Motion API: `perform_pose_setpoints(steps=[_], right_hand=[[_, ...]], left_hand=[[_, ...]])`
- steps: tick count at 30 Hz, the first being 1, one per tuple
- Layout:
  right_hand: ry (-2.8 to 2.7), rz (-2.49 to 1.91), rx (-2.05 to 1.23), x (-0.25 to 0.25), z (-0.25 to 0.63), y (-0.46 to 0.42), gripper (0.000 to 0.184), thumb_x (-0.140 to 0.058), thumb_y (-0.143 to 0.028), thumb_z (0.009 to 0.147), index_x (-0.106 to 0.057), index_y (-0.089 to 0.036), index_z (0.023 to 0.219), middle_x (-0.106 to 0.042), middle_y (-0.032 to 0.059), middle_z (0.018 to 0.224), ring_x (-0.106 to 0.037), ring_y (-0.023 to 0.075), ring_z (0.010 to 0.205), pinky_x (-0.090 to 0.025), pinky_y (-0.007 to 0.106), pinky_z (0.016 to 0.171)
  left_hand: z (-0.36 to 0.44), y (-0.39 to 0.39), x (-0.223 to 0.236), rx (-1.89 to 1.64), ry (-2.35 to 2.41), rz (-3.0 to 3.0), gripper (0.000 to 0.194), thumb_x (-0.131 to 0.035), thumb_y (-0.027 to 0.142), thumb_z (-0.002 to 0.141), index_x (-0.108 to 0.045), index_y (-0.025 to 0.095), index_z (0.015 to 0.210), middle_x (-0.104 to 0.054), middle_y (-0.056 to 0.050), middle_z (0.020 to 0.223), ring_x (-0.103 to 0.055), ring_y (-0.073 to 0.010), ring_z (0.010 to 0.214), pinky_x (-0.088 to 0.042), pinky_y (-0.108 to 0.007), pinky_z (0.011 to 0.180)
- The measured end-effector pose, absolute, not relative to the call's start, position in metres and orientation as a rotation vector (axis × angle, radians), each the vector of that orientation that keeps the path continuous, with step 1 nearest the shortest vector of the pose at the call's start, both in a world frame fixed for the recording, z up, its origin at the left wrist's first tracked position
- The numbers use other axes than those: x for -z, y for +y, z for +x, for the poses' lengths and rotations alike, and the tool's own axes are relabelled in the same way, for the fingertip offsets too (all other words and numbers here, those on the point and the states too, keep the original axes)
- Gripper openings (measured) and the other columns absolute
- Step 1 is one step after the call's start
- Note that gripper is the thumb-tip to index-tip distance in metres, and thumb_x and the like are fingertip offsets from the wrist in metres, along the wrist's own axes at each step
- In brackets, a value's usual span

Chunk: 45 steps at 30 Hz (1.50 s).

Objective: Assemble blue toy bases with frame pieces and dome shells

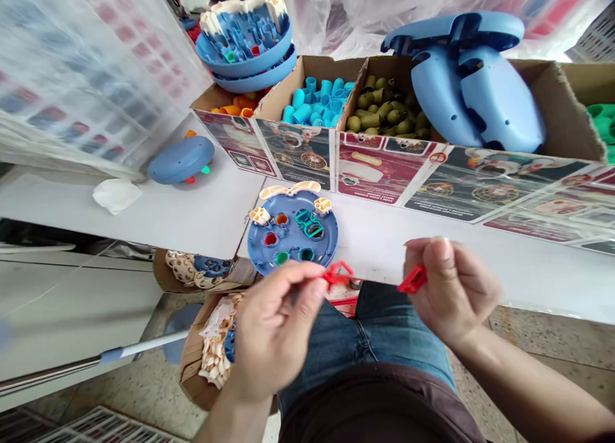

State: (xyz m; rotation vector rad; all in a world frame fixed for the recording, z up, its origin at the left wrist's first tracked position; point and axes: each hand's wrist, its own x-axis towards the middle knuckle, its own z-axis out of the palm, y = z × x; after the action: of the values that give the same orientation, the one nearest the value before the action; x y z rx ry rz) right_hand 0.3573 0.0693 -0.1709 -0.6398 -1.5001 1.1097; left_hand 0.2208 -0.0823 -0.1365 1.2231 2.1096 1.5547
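Note:
My left hand (281, 324) pinches a small red plastic frame-like piece (339, 274) between thumb and fingertips, close to the front edge of the table. In my right hand (449, 289) there is another red plastic piece (412, 280), gripped by the thumb and curled fingers. The two pieces are apart. Just beyond my left hand lies a round blue plastic shell (254, 254), open side up. It carries cream parts (290, 189) along its far rim, a teal frame piece (307, 224), and red, orange and green cups.
Cardboard bins along the back hold orange, light-blue (317, 103), olive (384, 106) and green (603, 122) pieces. Blue shells (504, 103) lean on one bin; others are stacked (254, 77). A closed blue shell (181, 159) lies left. Below the table stands a box of cream parts (216, 359).

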Motion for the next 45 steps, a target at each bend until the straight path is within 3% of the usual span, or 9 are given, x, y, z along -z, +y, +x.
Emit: perform_pose_setpoints(steps=[4, 9, 15, 19, 30, 34, 37, 40, 45], right_hand=[[-1.489, -0.660, -1.112, 0.172, 0.365, 0.084, 0.022, -0.066, -0.031, 0.101, -0.079, -0.018, 0.089, -0.060, -0.0034, 0.052, -0.053, 0.0086, 0.040, -0.041, 0.021, 0.040], [-1.596, -0.621, -1.240, 0.186, 0.373, 0.079, 0.015, -0.068, -0.026, 0.099, -0.080, -0.020, 0.093, -0.061, -0.0041, 0.054, -0.054, 0.0084, 0.042, -0.043, 0.022, 0.042], [-1.586, -0.598, -1.308, 0.188, 0.371, 0.076, 0.014, -0.068, -0.024, 0.100, -0.080, -0.021, 0.095, -0.061, -0.0052, 0.057, -0.053, 0.0065, 0.044, -0.043, 0.020, 0.043], [-1.596, -0.593, -1.308, 0.187, 0.370, 0.076, 0.014, -0.068, -0.024, 0.100, -0.080, -0.021, 0.095, -0.061, -0.0053, 0.057, -0.053, 0.0063, 0.043, -0.043, 0.020, 0.044], [-1.577, -0.615, -1.306, 0.191, 0.371, 0.072, 0.016, -0.066, -0.028, 0.101, -0.080, -0.021, 0.095, -0.061, -0.0049, 0.057, -0.053, 0.0076, 0.042, -0.043, 0.021, 0.042], [-1.540, -0.658, -1.222, 0.188, 0.367, 0.066, 0.022, -0.063, -0.033, 0.102, -0.078, -0.021, 0.093, -0.061, -0.0037, 0.055, -0.053, 0.0102, 0.043, -0.044, 0.025, 0.043], [-1.578, -0.535, -1.186, 0.185, 0.360, 0.058, 0.021, -0.058, -0.030, 0.104, -0.076, -0.021, 0.098, -0.062, -0.0031, 0.058, -0.055, 0.0114, 0.046, -0.047, 0.028, 0.048], [-1.602, -0.327, -1.138, 0.182, 0.351, 0.052, 0.018, -0.056, -0.025, 0.104, -0.073, -0.020, 0.104, -0.061, -0.0030, 0.060, -0.053, 0.0119, 0.048, -0.045, 0.028, 0.050], [-1.650, -0.284, -0.979, 0.184, 0.340, 0.060, 0.016, -0.056, -0.026, 0.104, -0.071, -0.021, 0.100, -0.068, -0.0011, 0.066, -0.059, 0.0137, 0.052, -0.048, 0.030, 0.054]], left_hand=[[0.172, -0.088, 0.147, -1.408, 2.466, 1.668, 0.022, -0.068, 0.003, 0.089, -0.069, 0.019, 0.105, -0.072, -0.003, 0.101, -0.068, -0.0139, 0.091, -0.054, -0.027, 0.088], [0.155, -0.094, 0.158, -1.119, 2.299, 1.840, 0.018, -0.065, 0.002, 0.090, -0.067, 0.017, 0.100, -0.069, -0.006, 0.102, -0.068, -0.0164, 0.099, -0.054, -0.030, 0.092], [0.155, -0.093, 0.159, -1.055, 2.326, 1.789, 0.022, -0.070, 0.012, 0.090, -0.067, 0.017, 0.111, -0.065, -0.012, 0.124, -0.064, -0.0226, 0.116, -0.051, -0.037, 0.104], [0.148, -0.092, 0.160, -1.079, 2.214, 1.784, 0.022, -0.067, 0.010, 0.093, -0.067, 0.019, 0.113, -0.069, -0.008, 0.117, -0.067, -0.0198, 0.112, -0.052, -0.034, 0.102], [0.139, -0.097, 0.152, -0.930, 2.194, 1.794, 0.024, -0.065, 0.009, 0.091, -0.069, 0.019, 0.112, -0.068, -0.009, 0.126, -0.064, -0.0222, 0.119, -0.049, -0.037, 0.105], [0.174, -0.087, 0.142, -1.194, 2.206, 1.687, 0.030, -0.072, 0.014, 0.089, -0.067, 0.019, 0.118, -0.068, -0.008, 0.124, -0.064, -0.0212, 0.118, -0.050, -0.035, 0.106], [0.220, -0.070, 0.134, -1.321, 1.923, 1.665, 0.031, -0.075, 0.019, 0.088, -0.065, 0.017, 0.118, -0.071, -0.007, 0.116, -0.067, -0.0184, 0.109, -0.053, -0.029, 0.099], [0.249, -0.056, 0.129, -1.408, 1.730, 1.630, 0.014, -0.067, 0.014, 0.093, -0.063, 0.015, 0.106, -0.073, -0.006, 0.103, -0.070, -0.0152, 0.095, -0.057, -0.027, 0.087], [0.221, -0.066, 0.123, -1.368, 1.883, 1.703, 0.016, -0.066, 0.005, 0.091, -0.066, 0.017, 0.101, -0.075, -0.002, 0.096, -0.071, -0.0113, 0.087, -0.057, -0.022, 0.080]])
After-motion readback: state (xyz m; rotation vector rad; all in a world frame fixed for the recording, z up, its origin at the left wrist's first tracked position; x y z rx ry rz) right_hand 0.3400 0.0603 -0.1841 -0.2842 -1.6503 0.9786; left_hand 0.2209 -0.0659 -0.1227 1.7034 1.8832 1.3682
